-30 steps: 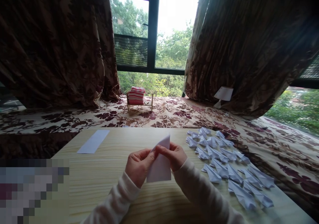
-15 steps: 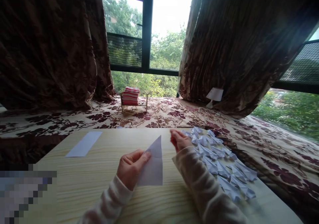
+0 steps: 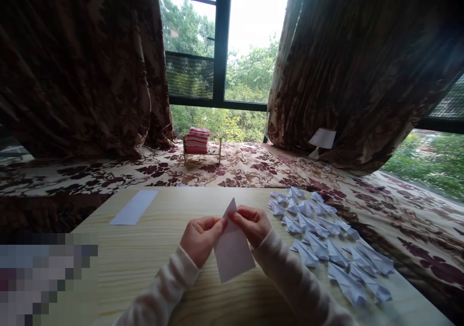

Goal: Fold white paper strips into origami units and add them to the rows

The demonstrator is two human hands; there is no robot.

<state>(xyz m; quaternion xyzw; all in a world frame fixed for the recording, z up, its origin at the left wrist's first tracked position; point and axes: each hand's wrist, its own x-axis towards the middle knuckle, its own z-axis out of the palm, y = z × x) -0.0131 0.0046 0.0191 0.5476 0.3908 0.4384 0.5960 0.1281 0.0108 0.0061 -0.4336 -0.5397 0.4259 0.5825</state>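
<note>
A white sheet of paper (image 3: 235,256), folded to a point at its far end, is held up over the table between both hands. My left hand (image 3: 202,239) pinches its left edge near the top between thumb and fingers. On the other side my right hand (image 3: 253,223) is closed on the paper close to the pointed tip. Several folded white paper pieces (image 3: 308,229) lie spread on the table to the right of my right hand. Farther left rests a flat white paper strip (image 3: 134,207).
The pale wooden table (image 3: 152,268) ends at a ledge covered in floral cloth (image 3: 246,164). On that ledge stand a small wooden rack (image 3: 202,155) with folded red-and-white cloths (image 3: 196,140) and a small lamp (image 3: 322,139). Dark patterned curtains (image 3: 90,65) flank the window.
My right hand has come left from beside the folded pieces and gripped the paper near its tip. The sheet has turned slightly, and the camera view has shifted a little left.
</note>
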